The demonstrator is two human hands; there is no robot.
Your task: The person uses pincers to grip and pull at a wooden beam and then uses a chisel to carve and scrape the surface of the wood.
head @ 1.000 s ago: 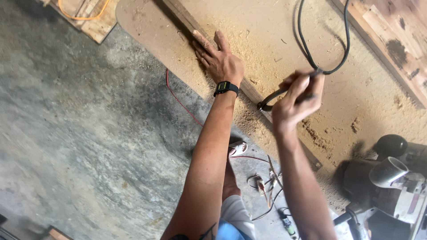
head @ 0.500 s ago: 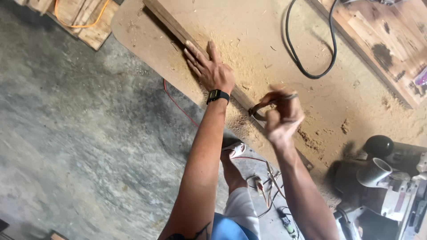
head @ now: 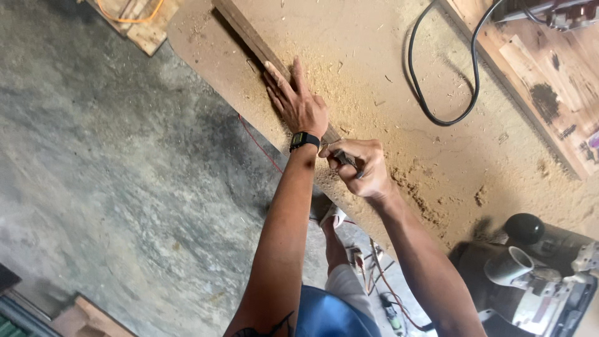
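Observation:
A long narrow wooden strip point(head: 249, 37) lies along the edge of a sawdust-covered workbench point(head: 374, 62). My left hand point(head: 296, 100), with a black wristwatch on the wrist, presses flat on the strip with fingers spread. My right hand point(head: 360, 165) is closed around a small dark tool point(head: 345, 157) held against the near end of the strip, just behind my left wrist. Most of the tool is hidden inside the fist.
A black power cable point(head: 437, 81) loops across the bench. A power tool with a white dust port point(head: 530, 274) sits at the lower right. Wooden boards point(head: 543, 68) lie at the upper right. A concrete floor point(head: 112, 175) spreads to the left, with a pallet point(head: 134, 25) on it.
My right hand has come down from above the bench to the strip's near end with the tool. My left hand stayed pressed on the strip. The view shifted slightly.

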